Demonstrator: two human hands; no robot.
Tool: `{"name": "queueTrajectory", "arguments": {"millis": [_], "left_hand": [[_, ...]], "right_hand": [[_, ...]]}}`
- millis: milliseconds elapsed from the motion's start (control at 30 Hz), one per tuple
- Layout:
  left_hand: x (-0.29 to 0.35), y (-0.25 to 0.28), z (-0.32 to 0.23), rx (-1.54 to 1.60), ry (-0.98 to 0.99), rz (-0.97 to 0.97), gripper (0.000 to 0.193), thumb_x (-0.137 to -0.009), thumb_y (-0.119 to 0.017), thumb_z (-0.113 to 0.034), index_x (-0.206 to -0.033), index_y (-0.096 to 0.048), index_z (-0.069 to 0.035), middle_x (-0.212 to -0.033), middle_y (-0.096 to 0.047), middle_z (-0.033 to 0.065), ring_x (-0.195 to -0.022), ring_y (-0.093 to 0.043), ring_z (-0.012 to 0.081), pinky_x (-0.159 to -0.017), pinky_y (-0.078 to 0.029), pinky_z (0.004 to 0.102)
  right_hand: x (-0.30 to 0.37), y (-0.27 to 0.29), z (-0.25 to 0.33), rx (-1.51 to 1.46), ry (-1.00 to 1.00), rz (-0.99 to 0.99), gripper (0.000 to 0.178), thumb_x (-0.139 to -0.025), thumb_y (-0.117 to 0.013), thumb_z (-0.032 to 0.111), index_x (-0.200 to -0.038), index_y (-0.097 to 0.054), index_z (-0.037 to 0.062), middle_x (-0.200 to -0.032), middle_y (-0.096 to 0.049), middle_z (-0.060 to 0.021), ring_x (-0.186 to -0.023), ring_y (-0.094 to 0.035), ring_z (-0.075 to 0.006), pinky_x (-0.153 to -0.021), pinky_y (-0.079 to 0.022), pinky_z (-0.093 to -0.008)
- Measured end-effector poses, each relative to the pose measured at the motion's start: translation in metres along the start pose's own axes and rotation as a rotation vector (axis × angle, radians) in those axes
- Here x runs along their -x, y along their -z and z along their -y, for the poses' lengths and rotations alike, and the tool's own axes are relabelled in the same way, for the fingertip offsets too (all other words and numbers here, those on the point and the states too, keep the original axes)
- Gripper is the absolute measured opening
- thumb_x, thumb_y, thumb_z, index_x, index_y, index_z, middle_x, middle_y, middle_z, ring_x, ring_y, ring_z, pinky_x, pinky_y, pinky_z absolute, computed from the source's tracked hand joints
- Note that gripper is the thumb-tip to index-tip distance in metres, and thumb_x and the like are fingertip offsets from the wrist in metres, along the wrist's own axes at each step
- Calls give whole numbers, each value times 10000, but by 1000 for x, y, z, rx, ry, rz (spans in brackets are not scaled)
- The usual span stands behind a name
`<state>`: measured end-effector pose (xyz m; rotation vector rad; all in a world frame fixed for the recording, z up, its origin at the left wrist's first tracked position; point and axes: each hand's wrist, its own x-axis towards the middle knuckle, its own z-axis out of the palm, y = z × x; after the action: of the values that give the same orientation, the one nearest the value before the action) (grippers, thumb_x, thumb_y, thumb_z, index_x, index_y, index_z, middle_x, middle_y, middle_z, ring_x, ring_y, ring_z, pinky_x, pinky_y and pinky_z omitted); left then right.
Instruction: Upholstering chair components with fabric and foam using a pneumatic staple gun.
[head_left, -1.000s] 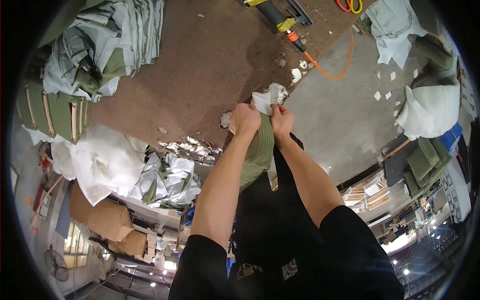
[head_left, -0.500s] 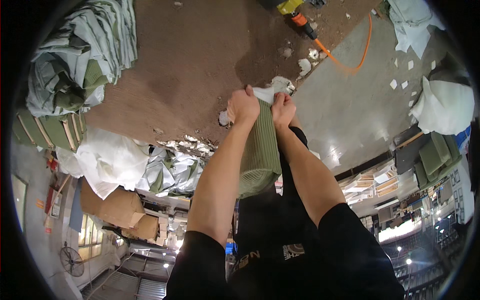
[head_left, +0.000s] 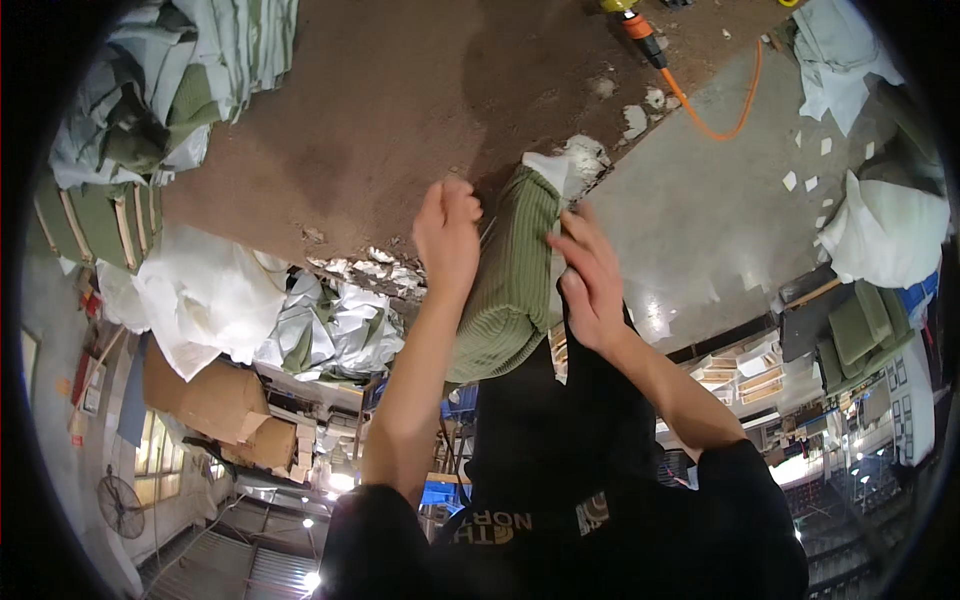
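Note:
A green ribbed corduroy cushion point(head_left: 508, 275) stands on the edge of the brown worktable, in front of my body. White lining point(head_left: 548, 170) shows at its far end. To the left of the cushion, my left hand point(head_left: 447, 235) is raised with its fingers curled in and nothing visible in them; a gap separates it from the fabric. My right hand point(head_left: 592, 285) is at the cushion's right side, its fingers apart and slightly blurred, the fingertips close to or touching the cover. The palm side of the left hand is hidden.
Folded grey-and-green covers point(head_left: 190, 75) are piled at the far left. White sheeting point(head_left: 205, 295) and crumpled covers point(head_left: 340, 325) lie at the near left. A tool's orange cable point(head_left: 715, 133) hangs over the table's right edge. White-wrapped bundles point(head_left: 885, 230) stand on the right.
Both hands have let go of the cushion's far end and moved apart, the left one leftward, the right one nearer to me. The cushion is now tilted, its far end to the right.

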<state>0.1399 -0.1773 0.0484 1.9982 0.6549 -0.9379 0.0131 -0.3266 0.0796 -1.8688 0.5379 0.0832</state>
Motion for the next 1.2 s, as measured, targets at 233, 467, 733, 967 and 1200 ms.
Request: {"name": "queueTrajectory", "arguments": {"millis": [233, 467, 733, 967, 1200], "left_hand": [[117, 38, 7, -310, -683, -38, 515, -952, -560, -386, -1260, -560, 27, -1171, -625, 226, -1044, -628, 328, -903, -492, 408], [89, 28, 10, -300, -612, 162, 829, -934, -473, -523, -1459, -300, 96, -1353, -486, 325, -1222, -535, 446, -1021, -426, 423], [74, 29, -7, -107, -334, 265, 573, -1035, -308, -329, -1369, -464, 111, -1301, -569, 289, -1201, -574, 338, -1003, -417, 353], [75, 23, -3, -425, -532, -334, 308, -969, -460, -229, -991, -696, -32, -895, -686, 170, -794, -658, 368, -751, -522, 449], [80, 25, 7, -301, -589, -437, 222, -928, -538, -218, -917, -673, -42, -840, -676, 147, -752, -648, 353, -683, -497, 439]], "right_hand": [[-47, -14, 28, -213, 472, 492, 502, -964, -399, 460, -1015, -672, 41, -1123, -646, -138, -1137, -574, -345, -1000, -389, -478], [-75, -28, -2, -479, 270, 531, 375, -936, -489, 375, -885, -633, 32, -906, -648, -141, -916, -610, -371, -904, -430, -449], [-78, -42, -26, -382, 107, 440, 277, -931, -484, 215, -848, -626, -8, -903, -666, -162, -914, -603, -360, -884, -424, -428], [-93, -63, -36, -329, -17, 470, 312, -911, -469, 196, -795, -686, 3, -909, -690, -172, -896, -618, -369, -830, -463, -417], [-93, -61, -43, -323, -123, 551, 334, -912, -505, 228, -955, -715, -28, -976, -714, -163, -1042, -641, -314, -927, -464, -385]]}}
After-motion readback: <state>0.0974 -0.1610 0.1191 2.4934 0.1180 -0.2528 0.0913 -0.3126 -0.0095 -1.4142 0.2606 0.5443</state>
